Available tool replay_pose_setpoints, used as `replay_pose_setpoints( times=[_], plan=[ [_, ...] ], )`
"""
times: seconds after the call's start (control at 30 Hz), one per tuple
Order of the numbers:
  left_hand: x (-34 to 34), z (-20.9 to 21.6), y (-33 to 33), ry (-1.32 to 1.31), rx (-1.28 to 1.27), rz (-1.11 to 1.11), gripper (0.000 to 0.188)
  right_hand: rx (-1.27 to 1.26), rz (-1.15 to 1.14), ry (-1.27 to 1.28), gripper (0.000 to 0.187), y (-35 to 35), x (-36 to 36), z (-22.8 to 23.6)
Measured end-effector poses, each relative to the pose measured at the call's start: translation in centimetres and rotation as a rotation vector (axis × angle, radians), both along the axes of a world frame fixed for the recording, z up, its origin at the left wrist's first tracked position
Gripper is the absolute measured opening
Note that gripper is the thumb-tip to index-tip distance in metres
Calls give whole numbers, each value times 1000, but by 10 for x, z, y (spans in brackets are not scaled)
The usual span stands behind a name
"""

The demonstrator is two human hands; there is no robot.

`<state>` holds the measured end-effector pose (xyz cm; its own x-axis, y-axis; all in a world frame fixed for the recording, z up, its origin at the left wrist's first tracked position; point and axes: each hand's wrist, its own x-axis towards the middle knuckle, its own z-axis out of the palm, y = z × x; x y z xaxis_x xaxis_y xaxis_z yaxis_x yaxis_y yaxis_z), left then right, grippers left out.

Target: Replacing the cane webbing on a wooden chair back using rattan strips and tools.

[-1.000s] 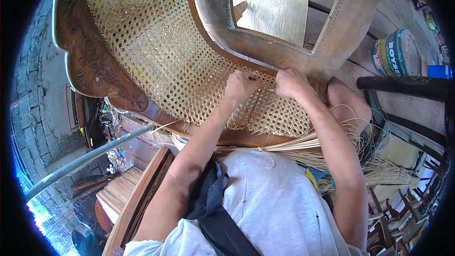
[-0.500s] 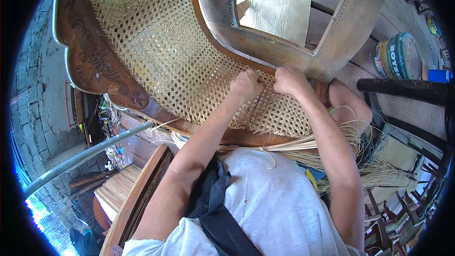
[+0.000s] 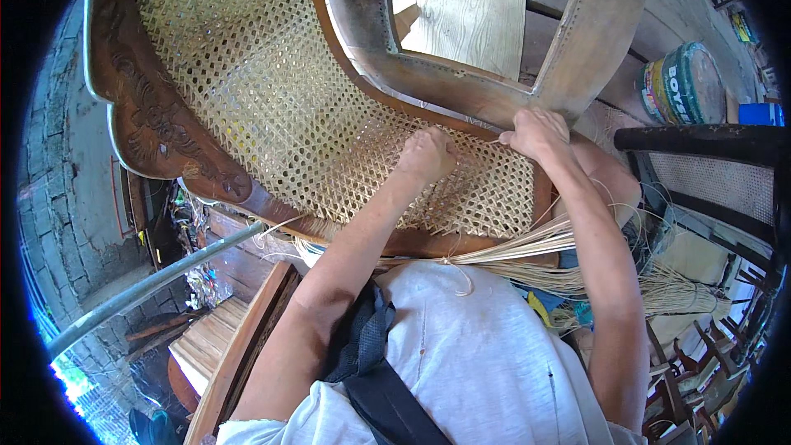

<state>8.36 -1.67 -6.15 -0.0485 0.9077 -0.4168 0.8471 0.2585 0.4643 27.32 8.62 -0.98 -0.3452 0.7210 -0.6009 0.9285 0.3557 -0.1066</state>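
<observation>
Here's the big one: a carved wooden chair frame [image 3: 161, 119], lying right in front of the person, near rail [image 3: 428, 245] close by the shirt [image 3: 470, 346]. It looks heavy and rigid, best gripped along its plain rails rather than the carving. Beyond its far rail [image 3: 387, 100] sits a second wooden frame [image 3: 461, 86], its middle open. Filling the first, the cane mesh [image 3: 272, 91]: light, springy, slightly slick I'd guess, liable to crack if bent sharply, so pinch single strands close to the weave. Along the near rail, a bundle of loose cane strips [image 3: 527, 249]. And the hands! Left hand [image 3: 426, 155] on the mesh, fingers curled in; right hand [image 3: 540, 133] at the far rail, fingers drawn together. Whether either pinches a strand, I can't tell.
</observation>
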Motion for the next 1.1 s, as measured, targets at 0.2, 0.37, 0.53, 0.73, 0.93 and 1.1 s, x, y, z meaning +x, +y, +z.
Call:
replay_pose_setpoints(
  times=[0.2,0.37,0.53,0.73,0.93,1.1],
  plan=[
    [6,7,17,153,41,-341,21,19,-110,-33,40,11,25,1],
    [21,-1,28,-649,-128,281,29,-46,-217,173,44,25,16,22],
    [12,16,19,-426,14,372,32,-287,-125,265,27,3,-12,-10],
    [-12,-1,7,-261,-35,221,31,-126,62,59,28,-21,-43,-14],
    [-5,3,19,-179,-157,170,31,-159,72,63,29,-21,-54,-20],
    [1,-29,13,-41,-102,77,30,-154,54,126,28,-14,-45,-21]
  ],
)
